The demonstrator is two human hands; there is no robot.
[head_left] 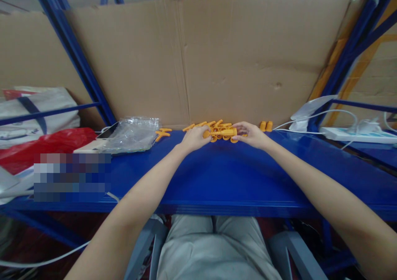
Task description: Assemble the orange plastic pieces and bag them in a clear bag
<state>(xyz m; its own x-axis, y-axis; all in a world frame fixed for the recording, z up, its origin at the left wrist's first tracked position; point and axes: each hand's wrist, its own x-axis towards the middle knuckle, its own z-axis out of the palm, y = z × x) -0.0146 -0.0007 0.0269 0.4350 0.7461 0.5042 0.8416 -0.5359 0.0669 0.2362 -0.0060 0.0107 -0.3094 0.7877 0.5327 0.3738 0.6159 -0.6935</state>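
Both hands are at the back of the blue shelf, at either side of a pile of small orange plastic parts (217,125). My left hand (194,138) is closed at the left of the pile, with a round orange piece (206,134) at its fingertips. Opposite it, my right hand (250,135) has its thumb and fingers closed around the end of an orange plastic cylinder (228,133). The cylinder lies sideways, in front of the pile. Round orange pieces (234,140) show just below it. The parts are small, and their exact kind is unclear.
Two upright orange pieces (266,126) stand right of the pile. Branched orange parts (163,133) lie left, beside a clear plastic bag (133,133). A cardboard sheet (242,61) walls the back. A white power strip (356,134) and cables sit at right, a red bag (49,143) at left.
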